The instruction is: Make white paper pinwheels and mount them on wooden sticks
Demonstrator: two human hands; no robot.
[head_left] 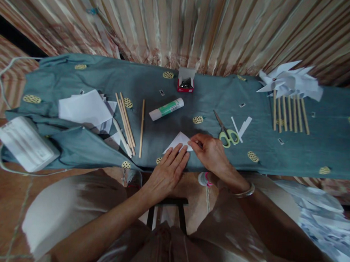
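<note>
A folded white sheet of paper (pixel 179 138), triangular in outline, lies at the near edge of the cloth-covered table. My left hand (pixel 169 166) rests flat on it with the fingers stretched out. At its right corner my right hand (pixel 211 152) pinches the paper between thumb and forefinger. Green-handled scissors (pixel 228 136) lie just beyond my right hand, beside narrow white paper strips (pixel 242 129). A glue stick (pixel 167 108) with a green label lies behind the paper. One wooden stick (pixel 142 128) is to the left of it.
Further left are more wooden sticks (pixel 126 120), a white pen (pixel 121 137), loose paper sheets (pixel 86 107) and a white power strip (pixel 27 143). A red box (pixel 185 84) of small dark items stands at the back. Several paper pinwheels (pixel 290 82) on sticks lie right.
</note>
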